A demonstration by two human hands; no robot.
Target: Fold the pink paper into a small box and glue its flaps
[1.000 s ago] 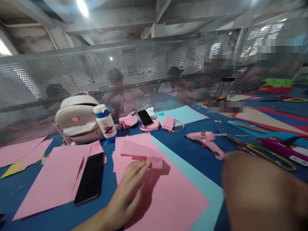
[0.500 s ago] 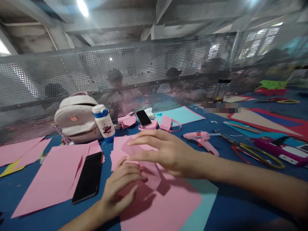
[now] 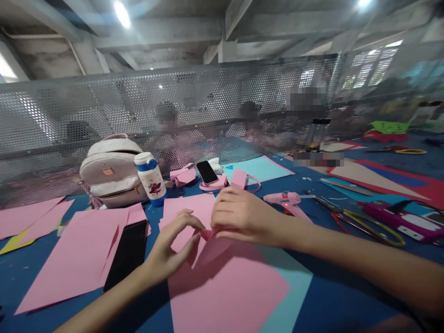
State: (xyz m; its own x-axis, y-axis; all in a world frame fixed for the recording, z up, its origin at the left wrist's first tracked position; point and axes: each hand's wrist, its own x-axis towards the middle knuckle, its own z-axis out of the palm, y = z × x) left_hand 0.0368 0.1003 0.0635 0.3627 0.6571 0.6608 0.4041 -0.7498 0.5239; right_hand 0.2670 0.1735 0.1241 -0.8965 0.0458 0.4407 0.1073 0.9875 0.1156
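Observation:
In the head view, a small folded piece of pink paper point(image 3: 215, 246) is raised at a tilt over a larger pink sheet point(image 3: 236, 286). My right hand point(image 3: 248, 216) curls its fingers over the upper right part of the piece and grips it. From the left, my left hand point(image 3: 175, 245) closes thumb and forefinger at the fold's edge, and its fingertips partly hide the contact. A light blue sheet point(image 3: 294, 286) shows from beneath the pink one. Behind my hands lie more pink sheets point(image 3: 187, 203).
A pink glue gun point(image 3: 286, 200) and scissors point(image 3: 371, 224) lie right. A black phone point(image 3: 128, 254) and pink sheets point(image 3: 76, 249) are left. Behind stand a bottle point(image 3: 151, 180) and backpack point(image 3: 113, 169), with another phone point(image 3: 207, 172) and small pink paper bags point(image 3: 240, 178) before a perforated divider point(image 3: 208, 92).
The pink piece, flatter before under my spread fingers, is now lifted and tilted. My right fingers have curled round it, and my left thumb and forefinger have come together at its edge.

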